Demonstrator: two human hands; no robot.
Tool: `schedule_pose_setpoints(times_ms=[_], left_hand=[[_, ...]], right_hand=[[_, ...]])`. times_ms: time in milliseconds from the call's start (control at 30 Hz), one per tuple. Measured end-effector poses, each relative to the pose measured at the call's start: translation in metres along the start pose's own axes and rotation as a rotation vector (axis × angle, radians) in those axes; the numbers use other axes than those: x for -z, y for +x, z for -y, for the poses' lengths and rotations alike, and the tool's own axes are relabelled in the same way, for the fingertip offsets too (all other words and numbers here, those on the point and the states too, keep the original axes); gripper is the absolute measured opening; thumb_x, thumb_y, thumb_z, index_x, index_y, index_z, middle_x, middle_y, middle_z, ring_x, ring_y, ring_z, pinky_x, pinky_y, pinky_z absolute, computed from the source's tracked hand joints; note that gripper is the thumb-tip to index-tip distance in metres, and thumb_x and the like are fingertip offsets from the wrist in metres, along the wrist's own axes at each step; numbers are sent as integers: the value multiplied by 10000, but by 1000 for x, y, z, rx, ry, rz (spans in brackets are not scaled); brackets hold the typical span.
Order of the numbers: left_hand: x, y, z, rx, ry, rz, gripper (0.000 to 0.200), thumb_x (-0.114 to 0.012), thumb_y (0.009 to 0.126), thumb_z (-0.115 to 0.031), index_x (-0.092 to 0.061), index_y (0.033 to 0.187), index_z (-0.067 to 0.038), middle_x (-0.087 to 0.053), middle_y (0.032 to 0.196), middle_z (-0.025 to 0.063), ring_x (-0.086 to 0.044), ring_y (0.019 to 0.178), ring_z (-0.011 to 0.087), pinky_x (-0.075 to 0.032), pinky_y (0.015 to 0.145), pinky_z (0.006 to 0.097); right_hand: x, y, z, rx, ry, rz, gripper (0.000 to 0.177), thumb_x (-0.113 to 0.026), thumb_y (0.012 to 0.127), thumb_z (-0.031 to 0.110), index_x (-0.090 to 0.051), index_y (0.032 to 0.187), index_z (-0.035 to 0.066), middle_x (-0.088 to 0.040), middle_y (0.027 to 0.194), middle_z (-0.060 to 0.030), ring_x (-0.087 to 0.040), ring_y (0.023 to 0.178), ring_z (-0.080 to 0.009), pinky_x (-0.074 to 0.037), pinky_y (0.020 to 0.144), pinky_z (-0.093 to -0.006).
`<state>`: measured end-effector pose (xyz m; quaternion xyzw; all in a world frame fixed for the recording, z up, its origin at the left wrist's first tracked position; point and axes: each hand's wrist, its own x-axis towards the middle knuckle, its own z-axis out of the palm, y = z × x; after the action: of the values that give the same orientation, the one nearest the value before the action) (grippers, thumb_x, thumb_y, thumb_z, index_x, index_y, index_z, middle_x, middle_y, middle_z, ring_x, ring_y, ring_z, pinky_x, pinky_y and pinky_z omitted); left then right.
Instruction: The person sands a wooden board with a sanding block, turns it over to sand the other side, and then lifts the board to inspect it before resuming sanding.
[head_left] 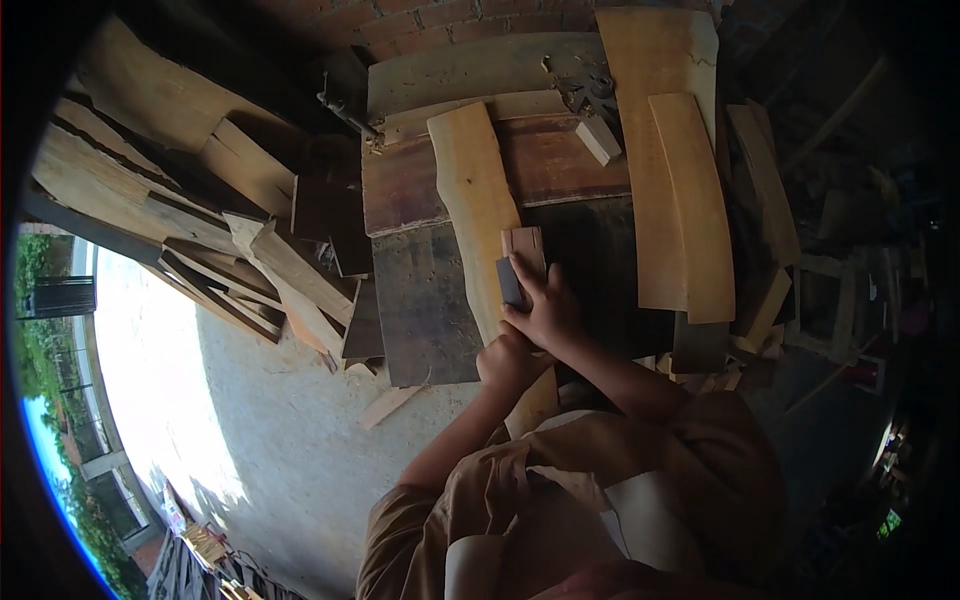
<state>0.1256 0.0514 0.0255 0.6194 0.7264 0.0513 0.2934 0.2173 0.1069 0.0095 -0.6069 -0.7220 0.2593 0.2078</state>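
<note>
A long, pale board (475, 190) with one wavy edge lies lengthwise on the dark workbench (420, 300). Near its right edge rests a small reddish-brown wooden block (523, 240) with a dark grey piece (511, 281) at its left side. My right hand (552, 312) is on the block, index finger stretched along it and the other fingers bent around it. My left hand (510, 362) is closed in a fist over the board, just below my right hand; what it holds, if anything, is hidden.
Two wide boards (650, 200) lie at the bench's right. A pale block (598, 141) and wood shavings sit at the back, near a metal clamp (345, 108). Stacked planks (180, 200) lean at the left. A wood scrap (392, 404) lies on the floor.
</note>
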Motion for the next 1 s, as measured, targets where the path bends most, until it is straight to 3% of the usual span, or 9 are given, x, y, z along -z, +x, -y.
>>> schedule_pose_setpoints(times_ms=[100, 167, 300, 367, 433, 533, 733, 833, 1000], left_hand=[[41, 105, -11, -40, -13, -134, 805, -689, 543, -606, -503, 936, 71, -624, 670, 172, -642, 659, 309, -520, 592, 402], [76, 178, -20, -2, 5, -145, 734, -687, 569, -564, -555, 953, 47, -635, 834, 210, -622, 851, 330, -502, 730, 414], [116, 247, -33, 14, 83, -63, 772, -652, 583, -595, -544, 1056, 6, -617, 1008, 161, -606, 943, 284, -498, 766, 386], [109, 228, -33, 51, 65, 6, 792, -643, 588, -605, -532, 1086, 1, -623, 985, 157, -604, 949, 281, -499, 762, 381], [84, 180, -32, 14, -1, -157, 744, -626, 618, -591, -541, 1002, 42, -622, 916, 215, -603, 920, 327, -488, 775, 406], [33, 89, -19, 96, -24, -128, 745, -665, 594, -587, -512, 927, 62, -631, 784, 206, -634, 782, 333, -512, 678, 400], [-32, -79, 10, 175, -117, 112, 923, -706, 534, -585, -434, 1103, 89, -630, 714, 185, -640, 694, 321, -518, 601, 390], [-34, -78, 13, 184, -26, 159, 851, -681, 562, -609, -457, 1016, 74, -611, 613, 143, -637, 603, 308, -515, 552, 400], [13, 39, -5, 46, -65, -154, 812, -685, 574, -603, -464, 948, 83, -612, 600, 145, -633, 580, 305, -514, 513, 388]], right_hand=[[0, 115, 0, 4, 69, -126, 772, -725, 623, 339, -388, 1313, 263, -437, 923, -201, -532, 771, -356, -462, 685, -406], [10, 196, 9, 11, -11, -92, 744, -693, 644, 389, -387, 1312, 277, -460, 949, -210, -545, 844, -359, -462, 752, -407], [11, 280, 9, 115, -42, -74, 761, -680, 641, 420, -366, 1320, 284, -460, 1017, -224, -536, 924, -357, -460, 774, -406], [6, 253, 3, 90, -76, -36, 767, -682, 628, 424, -373, 1314, 280, -456, 1031, -220, -530, 942, -355, -460, 777, -407], [5, 211, 5, 11, -73, -70, 774, -690, 628, 404, -363, 1319, 278, -439, 1025, -221, -530, 908, -365, -460, 766, -419], [6, 102, 2, 80, -7, -24, 776, -709, 632, 327, -358, 1320, 251, -417, 957, -195, -526, 829, -361, -464, 703, -418], [-2, -92, 3, 79, -21, 32, 803, -697, 625, 324, -342, 1341, 238, -394, 865, -179, -470, 698, -322, -420, 606, -405], [0, -78, 2, 140, -15, 43, 783, -707, 627, 325, -367, 1329, 250, -399, 865, -193, -453, 685, -326, -401, 613, -416], [1, 55, 5, 153, -59, 6, 737, -708, 621, 346, -421, 1294, 258, -430, 886, -191, -502, 709, -341, -428, 641, -421]])
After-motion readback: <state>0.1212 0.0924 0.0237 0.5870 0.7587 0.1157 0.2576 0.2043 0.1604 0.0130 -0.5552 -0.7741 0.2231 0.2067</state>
